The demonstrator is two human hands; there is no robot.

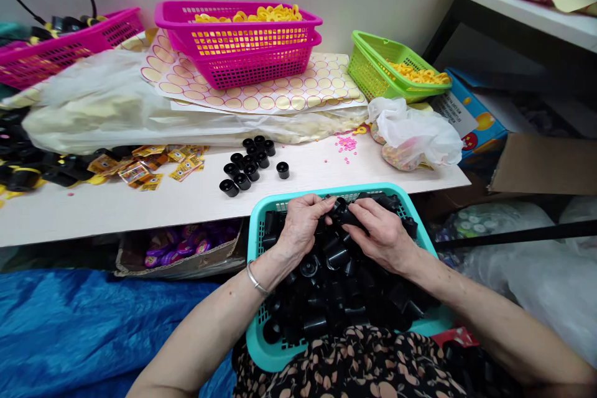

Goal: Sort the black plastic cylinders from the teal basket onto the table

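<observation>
Left hand: it was closed in a pinch, thumb and fingers (298,227) gripping a small black piece (342,206) above the basket; a silver bangle (256,278) circled the wrist.
Right hand: it (385,233) was curled round the same black piece or one touching it; the fingers hid which.
Black piece: it was between the two hands, over the far half of the turquoise basket (254,255).
Turquoise basket: it stood just before the front edge of the bench (209,211), heaped with black parts (336,255).
Bench, middle: black caps (249,161) stood clustered near the front edge, with a lone cap (282,170) just to their right.
Bench, right end: pink beads (346,143) lay loose beside a white plastic bag (420,134) near the front corner; a green basket (373,65) with yellow rings stood by the back edge.
Bench, back edge: a magenta basket (261,68), also holding yellow rings, rested on sheets printed with circles (280,99).
Bench, left: orange packets (135,171) lay scattered near more black parts.
</observation>
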